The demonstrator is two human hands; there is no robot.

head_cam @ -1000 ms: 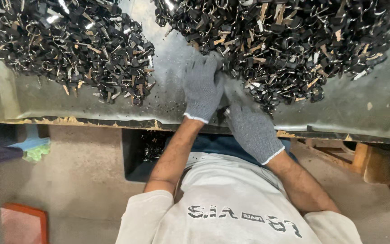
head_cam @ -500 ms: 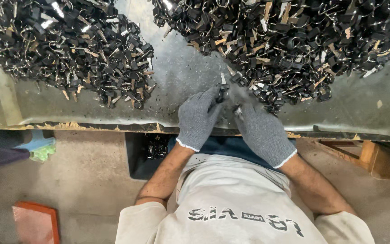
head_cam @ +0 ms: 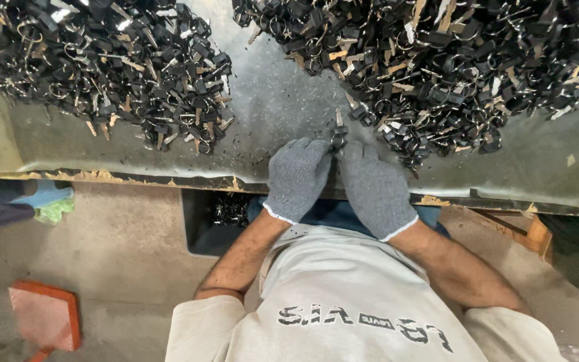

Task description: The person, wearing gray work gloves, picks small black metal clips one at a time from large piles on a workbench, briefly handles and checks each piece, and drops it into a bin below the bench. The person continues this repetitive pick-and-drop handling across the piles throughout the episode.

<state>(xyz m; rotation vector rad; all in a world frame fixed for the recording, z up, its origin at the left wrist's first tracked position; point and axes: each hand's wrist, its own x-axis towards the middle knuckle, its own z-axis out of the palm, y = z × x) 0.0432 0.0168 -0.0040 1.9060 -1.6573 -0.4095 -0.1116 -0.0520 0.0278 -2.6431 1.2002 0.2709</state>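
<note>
I am holding one small key (head_cam: 337,134) with both my hands, right at the near edge of the grey table (head_cam: 269,107). My left hand (head_cam: 297,177) in its grey glove is curled shut around the black end of the key. My right hand (head_cam: 375,189), gloved too, is pinching the same key from the other side. The shiny tip is poking up between my fingers. A big pile of keys (head_cam: 437,60) is lying just beside my right hand, and another pile (head_cam: 102,67) is sitting well apart on the left. A black bin (head_cam: 199,224) is standing under the table edge.
</note>
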